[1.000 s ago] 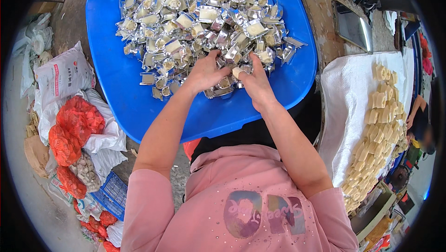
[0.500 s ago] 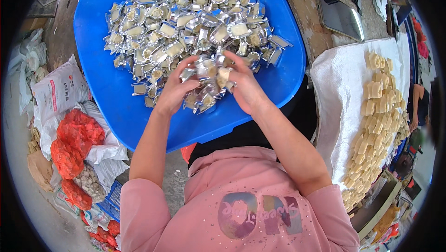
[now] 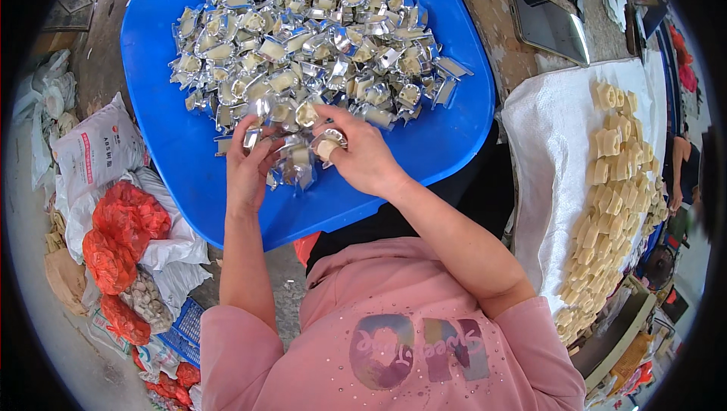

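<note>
One big blue tray (image 3: 189,161) fills the upper middle here, its long axis running from the person's lap away toward the top of the view, near corner hanging just over the knees. Heaped on its far half is a pile of silver foil packets (image 3: 318,40), far too many to count, lying every which way with no common direction. To the right, a white cloth (image 3: 545,153) carries a long band of pale, bare yellowish pieces (image 3: 606,214), dozens of them, strung from top to bottom of the cloth. Above the cloth, one dark flat phone (image 3: 547,23) rests on a worn, mottled tabletop (image 3: 485,9). Left of the tray, on the ground, one white printed sack (image 3: 95,150) and about four orange net bags (image 3: 113,252), crowded together.

Now the hands, at the near edge of the heap. The left hand (image 3: 246,172) has its fingers curled around a small clutch of packets, two or three by the look of it. The right hand (image 3: 363,157) pinches a single foil packet (image 3: 327,146) between thumb and forefinger, its open end turned toward the left hand; its long axis I cannot tell.
</note>
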Demonstrator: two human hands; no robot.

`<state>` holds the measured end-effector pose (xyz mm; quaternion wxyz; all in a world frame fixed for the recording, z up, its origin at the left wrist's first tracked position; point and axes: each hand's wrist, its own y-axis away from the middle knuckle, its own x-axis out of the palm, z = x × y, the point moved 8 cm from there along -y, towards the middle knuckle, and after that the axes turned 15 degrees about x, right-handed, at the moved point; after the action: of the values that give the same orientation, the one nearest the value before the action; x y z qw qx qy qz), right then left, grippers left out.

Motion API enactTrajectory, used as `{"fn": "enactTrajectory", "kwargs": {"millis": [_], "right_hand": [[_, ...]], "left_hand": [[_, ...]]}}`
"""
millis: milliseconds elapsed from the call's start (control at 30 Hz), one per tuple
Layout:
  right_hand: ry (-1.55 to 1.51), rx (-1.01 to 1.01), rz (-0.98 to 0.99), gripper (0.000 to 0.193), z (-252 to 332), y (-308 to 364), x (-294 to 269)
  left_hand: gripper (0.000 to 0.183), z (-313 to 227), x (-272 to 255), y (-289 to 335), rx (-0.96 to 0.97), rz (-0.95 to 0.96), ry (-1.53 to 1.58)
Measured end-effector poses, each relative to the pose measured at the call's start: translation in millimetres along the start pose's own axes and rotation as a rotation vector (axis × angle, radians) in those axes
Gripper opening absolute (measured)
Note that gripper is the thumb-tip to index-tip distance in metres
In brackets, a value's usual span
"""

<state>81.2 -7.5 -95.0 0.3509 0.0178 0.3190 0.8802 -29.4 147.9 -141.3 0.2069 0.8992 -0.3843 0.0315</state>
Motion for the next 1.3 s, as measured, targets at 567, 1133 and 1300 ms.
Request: {"fn": "enactTrajectory", "kwargs": {"millis": [567,1133,1300], "right_hand": [[-0.103,0.112,-0.054,0.034,-34.4,13.9,-95.1],[0.271,-0.428,0.053,0.047,31.3,65.3,-36.9],[0.171,-0.582,-0.153,0.042,39.9,81.6,-43.0]], "left_hand": [[0.022,-29.4,17.0,7.5,0.256,0.04,-0.405],[0.025,-72.4,94.0,66.0,0.706,0.249,-0.738],[0.026,-82.7,111.5,78.0,0.719,0.308,-0.683]]}}
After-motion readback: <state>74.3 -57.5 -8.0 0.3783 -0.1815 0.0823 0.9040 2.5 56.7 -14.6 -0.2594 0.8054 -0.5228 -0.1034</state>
